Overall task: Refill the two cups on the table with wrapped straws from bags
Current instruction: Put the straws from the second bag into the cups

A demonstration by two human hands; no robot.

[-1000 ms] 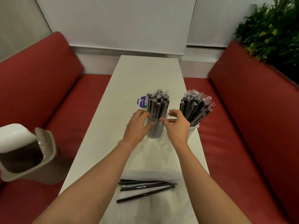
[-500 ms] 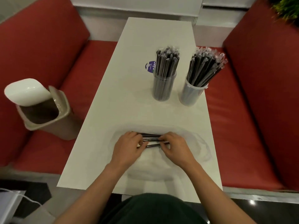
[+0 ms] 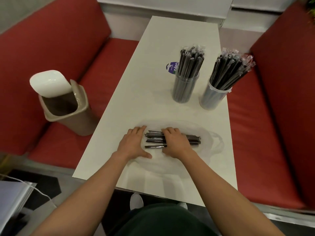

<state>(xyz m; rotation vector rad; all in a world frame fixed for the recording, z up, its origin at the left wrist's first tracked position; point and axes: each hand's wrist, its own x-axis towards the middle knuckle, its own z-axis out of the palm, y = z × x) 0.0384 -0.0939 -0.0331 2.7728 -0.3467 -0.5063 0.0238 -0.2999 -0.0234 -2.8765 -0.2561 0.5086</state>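
ok so a second ago both hands were up at the clear cup (image 3: 183, 89) fussing with the straws standing in it. now they've dropped to the near end of the surface (image 3: 144, 92), onto the few loose straws (image 3: 155, 139) lying flat on the crumpled clear bag (image 3: 209, 138). half a second back each hand was at one end of that little pile. now the right hand (image 3: 175, 142) sits over the middle of it with its fingers curled down over the far side and the thumb on the near side, so it's gripping the bunch. the left hand (image 3: 134, 143) lies flat, fingers straight, right at the left ends, touching or nearly so, holding nothing.

my read: these are the last stragglers being raked together for one more trip. both the clear cup and the white cup (image 3: 213, 97) beside it already look stuffed, so the refill seems nearly done. the bunch hasn't left the bag yet though.

writing: only one thing readable, a round purple sticker (image 3: 172, 67) stuck on the surface just left of the clear cup. white letters say "clay" plus maybe a "c", and the rest is hidden behind the cup. nothing legible on the straw wrappers, the cups or the swing-lid bin (image 3: 66, 106) on the red bench.
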